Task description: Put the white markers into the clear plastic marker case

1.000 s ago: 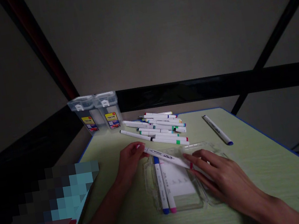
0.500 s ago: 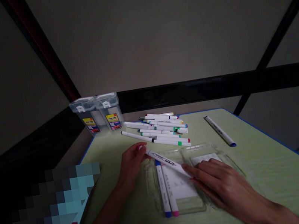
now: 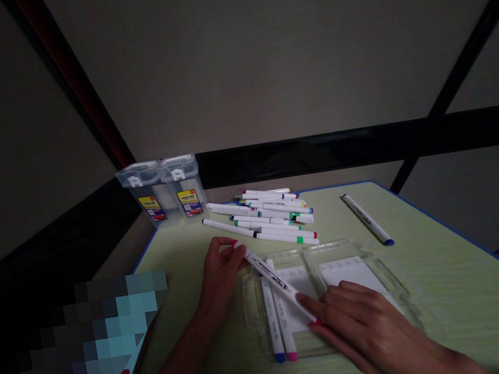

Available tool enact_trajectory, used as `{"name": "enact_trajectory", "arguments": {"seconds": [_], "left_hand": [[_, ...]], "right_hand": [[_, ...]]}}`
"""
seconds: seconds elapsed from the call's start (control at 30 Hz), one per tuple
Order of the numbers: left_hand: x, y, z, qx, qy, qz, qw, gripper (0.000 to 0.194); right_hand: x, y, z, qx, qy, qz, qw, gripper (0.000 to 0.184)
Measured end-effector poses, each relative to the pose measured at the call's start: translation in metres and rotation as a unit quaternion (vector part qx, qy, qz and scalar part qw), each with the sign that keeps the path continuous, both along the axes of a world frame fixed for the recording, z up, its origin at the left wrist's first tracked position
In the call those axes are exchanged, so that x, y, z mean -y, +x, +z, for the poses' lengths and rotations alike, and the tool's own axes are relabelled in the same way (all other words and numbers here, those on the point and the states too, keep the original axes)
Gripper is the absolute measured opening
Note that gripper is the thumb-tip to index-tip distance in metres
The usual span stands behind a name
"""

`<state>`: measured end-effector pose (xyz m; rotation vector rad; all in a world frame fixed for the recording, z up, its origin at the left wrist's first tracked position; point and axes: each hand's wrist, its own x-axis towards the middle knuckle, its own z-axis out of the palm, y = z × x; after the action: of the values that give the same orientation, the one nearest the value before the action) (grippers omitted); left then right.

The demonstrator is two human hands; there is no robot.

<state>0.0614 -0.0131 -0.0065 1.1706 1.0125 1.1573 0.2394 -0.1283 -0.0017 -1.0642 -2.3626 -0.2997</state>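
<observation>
White marker [image 3: 271, 279] with reddish ends is held aslant over the left half of an open clear case [image 3: 316, 344], gripped at either end by a person's 2 bare hands. The left hand [image 3: 222, 267], at the case's far left corner, pinches the far end narrowly between thumb and fingers. The right hand [image 3: 365, 320], low over the case's right half, grips the near end in a narrow hold of thumb and index finger. Whether the marker touches the case cannot be told from this angle.

Inside the case's left half, a blue-ended marker [image 3: 274, 325] lies along the left wall with a pink-ended marker [image 3: 285, 326] just beside it, the latter partly crossed by the held marker. White paper [image 3: 346, 273] shows in the case's right half. Beyond the case, a loose pile of white markers [image 3: 278, 221] with red, green, blue and black details spreads across a pale-green table [image 3: 445, 288]. Beyond the case to its left stand 2 lidded clear boxes [image 3: 164, 200], side by side, with yellow-topped labels. Beyond the case to its right, 1 loose marker [image 3: 367, 219] with a blue end lies well apart from the pile.
</observation>
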Motion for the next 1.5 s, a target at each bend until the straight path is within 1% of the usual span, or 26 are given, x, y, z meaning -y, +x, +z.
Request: {"name": "enact_trajectory", "arguments": {"seconds": [0.13,0.23,0.4,0.53,0.67,0.77,0.9,1.07,1.33,1.5], "left_hand": [[0.001,0.002,0.0,-0.01,0.008,-0.004,1.0,0.025],[0.001,0.004,-0.002,-0.016,0.017,-0.019,1.0,0.024],[0.001,0.005,-0.007,-0.037,0.059,-0.043,0.997,0.021],[-0.001,0.004,-0.01,-0.077,0.085,-0.047,0.992,0.021],[0.0,0.003,-0.012,-0.126,0.102,-0.066,0.984,0.025],[0.001,0.004,-0.012,-0.153,0.123,-0.077,0.978,0.03],[0.003,0.006,-0.012,-0.15,0.122,-0.087,0.977,0.035],[0.005,0.007,-0.013,-0.142,0.121,-0.088,0.979,0.036],[0.004,0.007,-0.014,-0.188,0.132,-0.091,0.969,0.036],[0.005,0.008,-0.016,-0.195,0.136,-0.099,0.966,0.035]], "right_hand": [[0.001,-0.003,0.002,-0.001,0.003,0.022,1.0,0.027],[0.002,-0.005,0.001,0.004,-0.004,0.038,0.999,0.025],[0.004,-0.006,0.0,0.028,-0.001,0.05,0.998,0.024],[0.005,-0.008,0.002,0.028,0.005,0.048,0.998,0.025],[0.005,-0.011,0.005,0.019,0.005,0.054,0.998,0.024],[0.005,-0.012,0.004,0.011,0.006,0.052,0.999,0.024],[0.005,-0.012,0.001,0.009,0.004,0.047,0.999,0.025],[0.006,-0.012,0.0,0.011,0.006,0.039,0.999,0.026],[0.007,-0.013,0.001,0.012,-0.009,0.048,0.999,0.026],[0.006,-0.014,-0.001,-0.002,-0.008,0.054,0.998,0.029]]}}
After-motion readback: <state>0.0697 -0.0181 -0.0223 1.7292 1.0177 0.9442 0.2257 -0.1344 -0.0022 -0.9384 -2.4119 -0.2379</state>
